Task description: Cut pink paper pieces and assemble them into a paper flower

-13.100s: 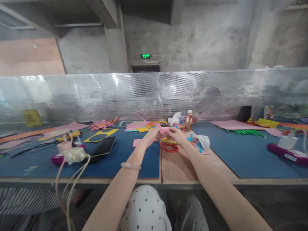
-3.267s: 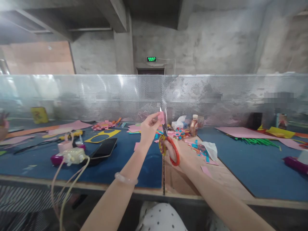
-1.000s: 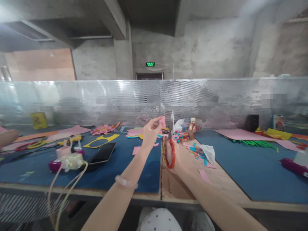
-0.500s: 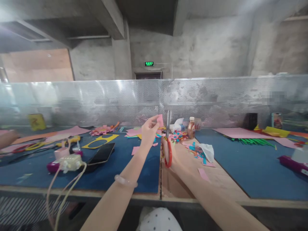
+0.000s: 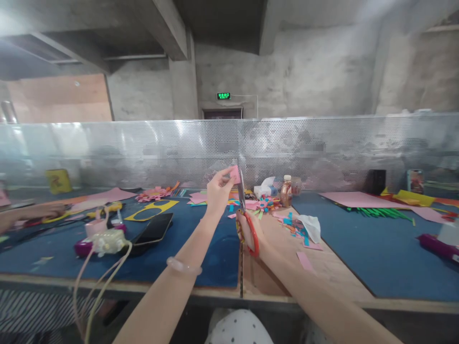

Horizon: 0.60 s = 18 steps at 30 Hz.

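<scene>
Above the table, my left hand [image 5: 219,189] pinches a small pink piece of paper [image 5: 234,174] between thumb and fingers. My right hand [image 5: 250,232] is closed around the orange handles of a pair of scissors [image 5: 242,191], whose blades point up and away from me. The blades are at the right edge of the pink piece; whether they touch it I cannot tell. Beyond my hands lie pink sheets and a colourful paper flower [image 5: 265,204].
Paper scraps [image 5: 299,229] and a crumpled tissue [image 5: 310,227] lie at right, near a bottle [image 5: 286,191]. At left are a phone [image 5: 154,234], a power strip with cords [image 5: 109,241] and a yellow cut-out sheet [image 5: 152,210]. Another person's hand [image 5: 46,213] reaches in far left.
The scissors have moved left against the pink piece, their blades closer together. My left hand has shifted slightly left and up. At far left, the other person's hand has come further into view.
</scene>
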Each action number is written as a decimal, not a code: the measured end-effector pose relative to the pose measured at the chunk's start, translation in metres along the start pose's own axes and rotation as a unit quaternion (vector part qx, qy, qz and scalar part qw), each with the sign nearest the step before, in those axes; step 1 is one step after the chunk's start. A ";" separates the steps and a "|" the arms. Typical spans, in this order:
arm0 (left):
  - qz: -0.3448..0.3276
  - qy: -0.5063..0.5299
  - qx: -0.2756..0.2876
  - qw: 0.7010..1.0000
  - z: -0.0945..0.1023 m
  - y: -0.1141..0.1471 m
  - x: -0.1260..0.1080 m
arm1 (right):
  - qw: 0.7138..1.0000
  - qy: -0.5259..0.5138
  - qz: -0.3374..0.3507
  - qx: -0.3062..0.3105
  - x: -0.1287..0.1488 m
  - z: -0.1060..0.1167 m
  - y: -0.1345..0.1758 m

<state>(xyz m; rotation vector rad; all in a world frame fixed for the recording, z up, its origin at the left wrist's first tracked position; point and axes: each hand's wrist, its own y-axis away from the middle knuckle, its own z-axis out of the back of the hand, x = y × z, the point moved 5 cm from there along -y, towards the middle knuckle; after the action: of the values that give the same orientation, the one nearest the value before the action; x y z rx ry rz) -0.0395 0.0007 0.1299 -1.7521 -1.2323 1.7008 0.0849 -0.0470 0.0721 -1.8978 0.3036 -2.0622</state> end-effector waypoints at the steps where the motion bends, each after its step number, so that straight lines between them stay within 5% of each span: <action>1: -0.005 -0.003 0.001 1.000 0.000 0.000 -0.001 | 1.000 0.010 0.001 0.003 0.008 0.002 0.005; 7: -0.033 -0.015 0.000 0.999 -0.001 0.001 -0.006 | 0.999 0.050 0.005 0.001 0.043 0.009 0.028; 18: -0.029 -0.009 0.007 1.000 -0.001 0.002 -0.008 | 0.994 0.111 -0.020 0.004 0.053 0.007 0.033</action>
<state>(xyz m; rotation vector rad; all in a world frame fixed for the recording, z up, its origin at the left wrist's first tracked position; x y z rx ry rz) -0.0370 -0.0061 0.1329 -1.6807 -1.2629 1.6926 0.0918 -0.0968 0.1095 -1.6827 0.3106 -2.3022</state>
